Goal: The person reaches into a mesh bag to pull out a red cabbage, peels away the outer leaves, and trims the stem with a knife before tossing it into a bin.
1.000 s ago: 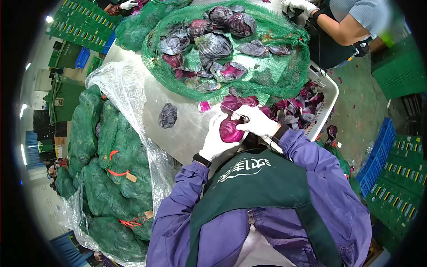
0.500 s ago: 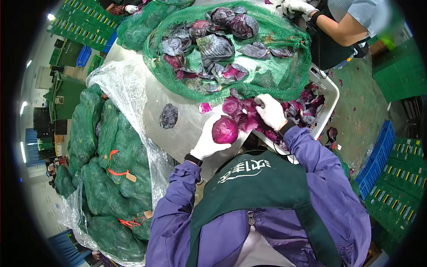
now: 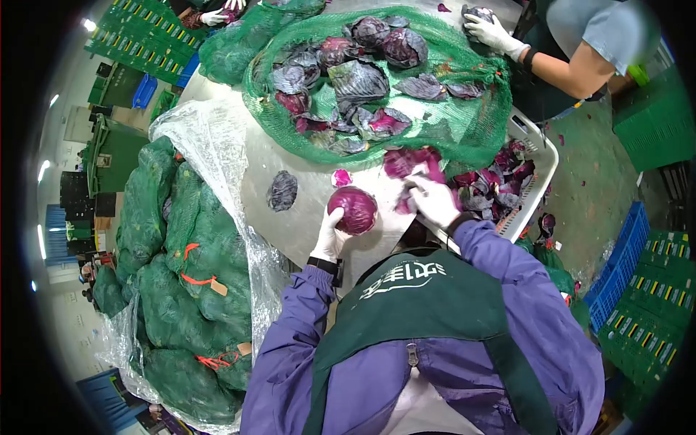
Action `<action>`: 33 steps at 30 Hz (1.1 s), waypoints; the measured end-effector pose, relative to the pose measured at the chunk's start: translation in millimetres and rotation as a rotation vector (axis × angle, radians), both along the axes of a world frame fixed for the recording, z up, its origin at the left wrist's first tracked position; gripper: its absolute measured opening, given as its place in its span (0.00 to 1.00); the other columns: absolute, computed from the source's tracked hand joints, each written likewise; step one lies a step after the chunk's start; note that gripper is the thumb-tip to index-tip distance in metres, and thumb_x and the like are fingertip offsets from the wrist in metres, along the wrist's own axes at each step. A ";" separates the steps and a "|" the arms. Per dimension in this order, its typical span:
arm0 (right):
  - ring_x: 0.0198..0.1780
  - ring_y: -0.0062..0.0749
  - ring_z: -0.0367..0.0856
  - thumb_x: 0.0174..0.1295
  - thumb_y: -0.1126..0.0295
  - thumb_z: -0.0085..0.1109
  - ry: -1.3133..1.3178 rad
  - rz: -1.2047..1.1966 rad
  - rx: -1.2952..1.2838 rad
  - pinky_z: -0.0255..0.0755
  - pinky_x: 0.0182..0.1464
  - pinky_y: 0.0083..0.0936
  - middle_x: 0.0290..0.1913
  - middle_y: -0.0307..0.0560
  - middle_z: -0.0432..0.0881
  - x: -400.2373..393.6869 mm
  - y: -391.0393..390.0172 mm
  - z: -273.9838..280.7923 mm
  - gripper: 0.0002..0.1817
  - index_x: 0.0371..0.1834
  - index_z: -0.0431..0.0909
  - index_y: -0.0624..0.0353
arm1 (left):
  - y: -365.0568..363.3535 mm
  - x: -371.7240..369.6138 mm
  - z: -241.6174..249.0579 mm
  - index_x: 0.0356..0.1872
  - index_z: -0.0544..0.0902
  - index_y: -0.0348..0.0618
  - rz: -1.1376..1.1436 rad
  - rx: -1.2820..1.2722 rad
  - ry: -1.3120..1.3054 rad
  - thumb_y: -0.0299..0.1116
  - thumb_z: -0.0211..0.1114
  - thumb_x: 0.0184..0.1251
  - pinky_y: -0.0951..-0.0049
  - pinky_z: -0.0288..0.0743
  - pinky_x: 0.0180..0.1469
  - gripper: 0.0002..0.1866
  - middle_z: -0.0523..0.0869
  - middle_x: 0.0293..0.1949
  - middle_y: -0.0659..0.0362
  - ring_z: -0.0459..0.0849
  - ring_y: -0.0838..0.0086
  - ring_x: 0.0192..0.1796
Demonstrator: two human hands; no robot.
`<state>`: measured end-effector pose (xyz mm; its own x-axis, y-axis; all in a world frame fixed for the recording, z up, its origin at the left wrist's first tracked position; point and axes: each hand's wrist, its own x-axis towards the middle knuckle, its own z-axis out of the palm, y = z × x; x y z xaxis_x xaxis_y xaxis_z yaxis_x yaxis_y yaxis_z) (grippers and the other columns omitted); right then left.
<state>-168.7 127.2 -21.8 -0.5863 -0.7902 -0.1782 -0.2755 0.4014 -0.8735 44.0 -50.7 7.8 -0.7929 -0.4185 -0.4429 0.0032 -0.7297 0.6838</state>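
A peeled red cabbage [image 3: 352,211] rests in my left hand [image 3: 331,233], whose gloved fingers curl around its left side above the steel table [image 3: 304,225]. My right hand [image 3: 435,201], also gloved and smeared by motion, is closed at the table's right edge among loose red cabbage leaves [image 3: 415,162]. Something dark shows at its fingers, too blurred to name. Left of the cabbage lie a dark outer leaf [image 3: 282,191] and a small magenta scrap [image 3: 341,177].
A green mesh bag [image 3: 449,141] spread on the table holds cabbages and leaves. At right stands a white crate [image 3: 549,170] of leaves. Filled mesh bags [image 3: 174,290] are stacked at left beside plastic film. A co-worker's gloved hand [image 3: 493,32] holds a cabbage at upper right.
The cabbage and my left hand have shifted slightly left, away from the leaves. My right hand has moved down, and the loose leaves lie differently. The co-worker's hand has changed position.
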 end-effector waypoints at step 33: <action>0.15 0.23 0.71 0.65 0.39 0.55 -1.385 -0.337 -0.420 0.66 0.14 0.17 0.29 0.36 0.80 -100.1 -80.1 34.6 0.26 0.51 0.77 0.48 | -29.8 -79.0 86.1 0.62 0.72 0.37 -0.168 0.056 -0.076 0.57 0.45 0.78 0.53 0.76 0.62 0.31 0.80 0.58 0.46 0.81 0.56 0.58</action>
